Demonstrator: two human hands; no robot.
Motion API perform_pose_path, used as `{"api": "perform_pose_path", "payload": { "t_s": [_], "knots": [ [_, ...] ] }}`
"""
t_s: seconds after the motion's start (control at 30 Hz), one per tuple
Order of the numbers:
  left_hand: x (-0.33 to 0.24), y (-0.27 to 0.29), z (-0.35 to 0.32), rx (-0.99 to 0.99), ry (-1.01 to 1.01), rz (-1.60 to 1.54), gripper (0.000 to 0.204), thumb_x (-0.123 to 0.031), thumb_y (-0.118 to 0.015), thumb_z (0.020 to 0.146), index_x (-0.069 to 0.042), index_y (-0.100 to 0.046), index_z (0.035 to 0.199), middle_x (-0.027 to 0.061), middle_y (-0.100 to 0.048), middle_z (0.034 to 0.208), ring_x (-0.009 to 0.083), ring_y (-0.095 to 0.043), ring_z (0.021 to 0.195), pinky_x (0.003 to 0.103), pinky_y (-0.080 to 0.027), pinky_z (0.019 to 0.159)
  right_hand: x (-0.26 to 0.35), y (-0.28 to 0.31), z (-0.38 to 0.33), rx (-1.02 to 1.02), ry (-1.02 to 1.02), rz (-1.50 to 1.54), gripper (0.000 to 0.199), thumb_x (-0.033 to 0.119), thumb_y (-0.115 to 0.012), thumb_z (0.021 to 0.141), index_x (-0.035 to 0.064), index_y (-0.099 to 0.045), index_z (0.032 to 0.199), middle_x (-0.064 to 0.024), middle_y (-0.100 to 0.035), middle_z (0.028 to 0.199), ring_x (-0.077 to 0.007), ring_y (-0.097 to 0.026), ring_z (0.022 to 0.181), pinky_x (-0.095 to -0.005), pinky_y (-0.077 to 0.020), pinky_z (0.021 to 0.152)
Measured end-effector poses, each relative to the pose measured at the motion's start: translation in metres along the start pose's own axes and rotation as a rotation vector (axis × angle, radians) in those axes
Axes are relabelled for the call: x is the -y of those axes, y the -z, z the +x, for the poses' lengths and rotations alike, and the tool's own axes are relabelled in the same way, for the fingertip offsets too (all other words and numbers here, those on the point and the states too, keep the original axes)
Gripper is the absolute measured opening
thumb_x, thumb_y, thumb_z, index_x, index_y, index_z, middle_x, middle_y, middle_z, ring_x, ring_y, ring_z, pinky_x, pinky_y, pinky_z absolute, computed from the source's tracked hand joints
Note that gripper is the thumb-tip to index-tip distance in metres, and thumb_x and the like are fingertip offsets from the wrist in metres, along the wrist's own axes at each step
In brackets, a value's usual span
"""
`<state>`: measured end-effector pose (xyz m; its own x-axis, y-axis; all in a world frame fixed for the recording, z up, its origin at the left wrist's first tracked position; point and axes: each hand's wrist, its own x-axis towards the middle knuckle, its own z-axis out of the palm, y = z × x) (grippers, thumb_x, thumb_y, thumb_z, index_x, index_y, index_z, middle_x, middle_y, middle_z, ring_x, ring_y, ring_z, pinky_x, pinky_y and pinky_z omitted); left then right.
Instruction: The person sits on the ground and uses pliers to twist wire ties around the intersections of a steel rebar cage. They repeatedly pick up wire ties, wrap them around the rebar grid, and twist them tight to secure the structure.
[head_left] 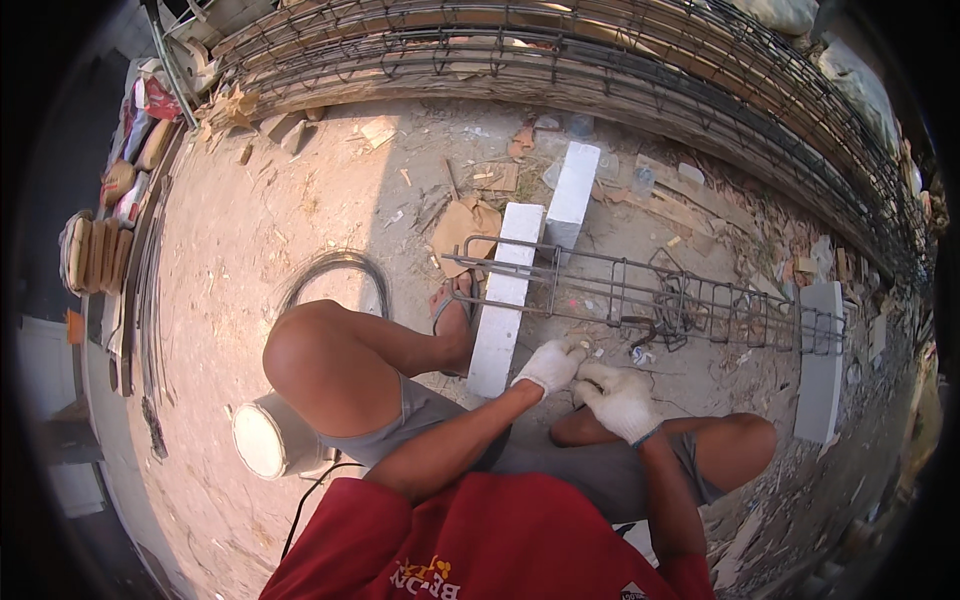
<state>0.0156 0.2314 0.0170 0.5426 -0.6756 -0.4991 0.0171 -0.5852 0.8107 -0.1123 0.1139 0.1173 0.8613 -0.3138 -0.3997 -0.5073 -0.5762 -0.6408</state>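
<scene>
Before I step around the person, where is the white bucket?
The white bucket sits on the ground at lower left, beside the person's left thigh, below the wire coil.

Both forearms rise from the lower edge to frame centre. The left hand (548,365) and right hand (620,400), both white-gloved, meet with fingers curled.
</scene>
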Motion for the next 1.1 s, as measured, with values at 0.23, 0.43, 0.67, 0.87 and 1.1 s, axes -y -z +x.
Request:
{"api": "perform_pose_path", "payload": {
  "t_s": [0.23, 0.43, 0.67, 0.87, 1.1],
  "knots": [
    [-0.035, 0.050, 0.001, -0.298, -0.203, 0.393, 0.033, -0.032, -0.070, 0.091, -0.005, -0.078, 0.108, 0.0229, -0.075, 0.102, 0.0397, -0.072, 0.101, 0.047, -0.055, 0.090, -0.023, 0.002, 0.005, -0.173, -0.059, -0.180, 0.028, 0.037, -0.064, 0.098, 0.0232, -0.078, 0.118, -0.0145, -0.077, 0.100, -0.0361, -0.074, 0.094, -0.0469, -0.0577, 0.084],
    [0.001, 0.097, 0.046, -0.160, -0.275, 0.563, 0.035, -0.024, -0.071, 0.084, -0.002, -0.079, 0.110, 0.0214, -0.078, 0.104, 0.0367, -0.075, 0.098, 0.043, -0.057, 0.092, -0.013, 0.012, 0.017, -0.261, -0.100, -0.247, 0.029, 0.039, -0.063, 0.097, 0.0227, -0.078, 0.115, -0.0112, -0.078, 0.100, -0.0353, -0.075, 0.094, -0.0471, -0.0586, 0.084],
    [-0.001, 0.103, 0.058, 0.185, 0.096, 0.026, 0.034, -0.017, -0.074, 0.091, -0.001, -0.077, 0.121, 0.0100, -0.075, 0.085, 0.0140, -0.070, 0.064, 0.030, -0.057, 0.058, 0.000, 0.026, 0.053, -0.221, 0.086, -0.451, 0.023, 0.028, -0.063, 0.094, 0.0145, -0.080, 0.103, -0.0161, -0.077, 0.093, -0.0347, -0.076, 0.089, -0.0515, -0.0594, 0.075],
    [-0.015, 0.104, 0.057, 0.153, 0.167, 0.015, 0.033, -0.017, -0.073, 0.095, 0.000, -0.075, 0.123, 0.0087, -0.075, 0.085, 0.0164, -0.069, 0.060, 0.030, -0.057, 0.057, 0.025, 0.032, 0.120, -0.084, 0.210, -0.774, 0.021, 0.014, -0.068, 0.086, 0.0099, -0.083, 0.100, -0.0152, -0.080, 0.099, -0.0348, -0.078, 0.092, -0.0517, -0.0617, 0.074],
    [-0.010, 0.094, 0.065, 0.115, 0.105, 0.250, 0.030, -0.025, -0.072, 0.094, -0.002, -0.078, 0.113, 0.0101, -0.075, 0.083, 0.0213, -0.072, 0.062, 0.038, -0.055, 0.057, 0.057, 0.017, 0.180, 0.165, 0.286, -0.971, 0.025, 0.016, -0.069, 0.088, 0.0126, -0.084, 0.107, -0.0110, -0.081, 0.110, -0.0290, -0.078, 0.104, -0.0478, -0.0619, 0.082]
  ]
}}
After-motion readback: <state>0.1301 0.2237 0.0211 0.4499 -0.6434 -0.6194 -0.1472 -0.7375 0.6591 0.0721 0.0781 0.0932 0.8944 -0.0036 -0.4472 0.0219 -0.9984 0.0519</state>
